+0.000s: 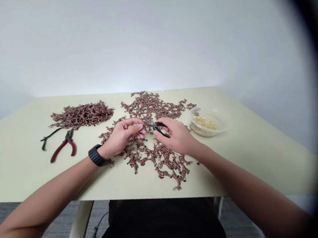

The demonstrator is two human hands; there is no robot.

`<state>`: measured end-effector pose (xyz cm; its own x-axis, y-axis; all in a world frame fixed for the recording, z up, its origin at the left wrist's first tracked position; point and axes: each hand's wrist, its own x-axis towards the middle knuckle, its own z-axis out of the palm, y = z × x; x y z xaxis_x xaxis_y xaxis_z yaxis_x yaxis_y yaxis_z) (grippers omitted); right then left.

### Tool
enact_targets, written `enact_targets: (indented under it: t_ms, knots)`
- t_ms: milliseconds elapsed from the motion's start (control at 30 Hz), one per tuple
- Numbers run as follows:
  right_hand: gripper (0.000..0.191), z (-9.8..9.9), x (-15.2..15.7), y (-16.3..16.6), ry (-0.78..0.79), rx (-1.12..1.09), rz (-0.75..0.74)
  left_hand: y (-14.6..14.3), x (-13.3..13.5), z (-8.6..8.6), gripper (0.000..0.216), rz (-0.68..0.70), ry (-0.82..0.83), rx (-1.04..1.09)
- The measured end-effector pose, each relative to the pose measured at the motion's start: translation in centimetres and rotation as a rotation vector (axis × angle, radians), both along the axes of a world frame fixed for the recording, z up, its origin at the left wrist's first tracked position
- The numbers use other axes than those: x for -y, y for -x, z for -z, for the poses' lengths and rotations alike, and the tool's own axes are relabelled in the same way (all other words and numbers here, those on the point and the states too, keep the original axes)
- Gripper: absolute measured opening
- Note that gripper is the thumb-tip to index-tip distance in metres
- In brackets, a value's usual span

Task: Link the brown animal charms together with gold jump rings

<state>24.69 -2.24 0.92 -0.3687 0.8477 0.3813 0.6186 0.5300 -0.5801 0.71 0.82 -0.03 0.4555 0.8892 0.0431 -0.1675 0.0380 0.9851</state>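
Note:
My right hand (176, 134) is closed around the dark handles of small pliers (157, 125). Their metal jaws point left and reach the fingertips of my left hand (123, 134). The thumb and fingers of that hand are pinched together on something small, mostly hidden, that I cannot make out. A black watch (97, 156) is on my left wrist. Below and around both hands, many small brown animal figurines (161, 157) with shiny copper-coloured bands and dark feet lie spread over the table.
A dense heap of similar figurines (82, 115) lies at the back left. In front of it are red-handled pliers (65, 145) and a thin black tool (50, 137). On the right stands a clear plastic bowl (221, 126) with small gold-coloured pieces. A pale wall borders the table (249, 163).

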Motion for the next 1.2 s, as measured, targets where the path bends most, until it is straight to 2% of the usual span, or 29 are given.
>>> enact_targets:
  t_ms: [667, 1200]
  knots:
    - [0.025, -0.8, -0.2, -1.0, 0.005, 0.057, -0.094, 0.3, -0.1, -0.1, 0.025, 0.073, 0.075, 0.042]
    - [0.022, -0.9, -0.4, -1.3, -0.055, 0.083, -0.100, 0.3, -0.1, -0.1, 0.022, 0.084, 0.104, 0.064]
